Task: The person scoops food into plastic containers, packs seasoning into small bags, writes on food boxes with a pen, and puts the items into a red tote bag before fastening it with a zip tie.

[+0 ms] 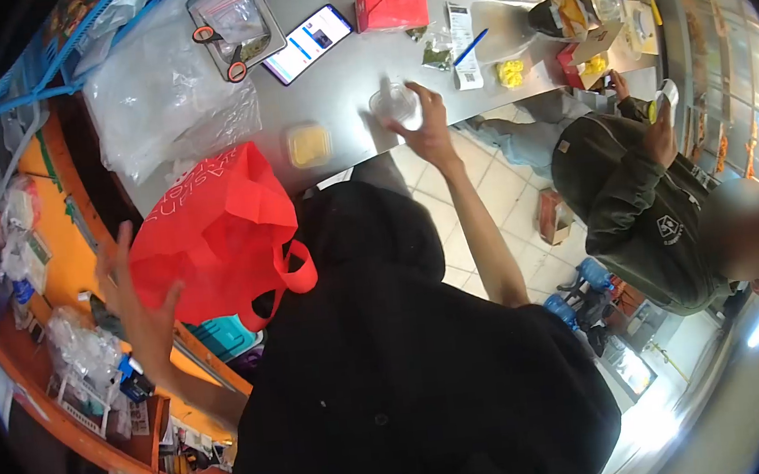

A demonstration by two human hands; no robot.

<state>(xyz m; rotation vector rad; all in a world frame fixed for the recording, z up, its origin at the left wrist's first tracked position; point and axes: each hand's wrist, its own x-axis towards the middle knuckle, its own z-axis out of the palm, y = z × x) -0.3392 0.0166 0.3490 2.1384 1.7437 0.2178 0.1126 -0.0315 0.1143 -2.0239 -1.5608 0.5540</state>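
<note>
My right hand (426, 125) holds a small clear round container (395, 105) over the front part of the metal counter (339, 104), thumb and fingers around its side. My left hand (139, 301) has its fingers spread at the left side of a red fabric bag (215, 239); whether it touches the bag is unclear. White lettering shows on the bag, which stands at the counter's front edge. Between the bag and my right hand sits a square clear tub (309, 145) with yellowish contents.
Behind lie a phone (308, 45), a tray (263, 20) with scissors (235, 70), a red box (391, 3), a receipt (463, 46) and a pen (471, 47). Plastic bags (147, 95) cover the left. A person (639, 184) stands at the right.
</note>
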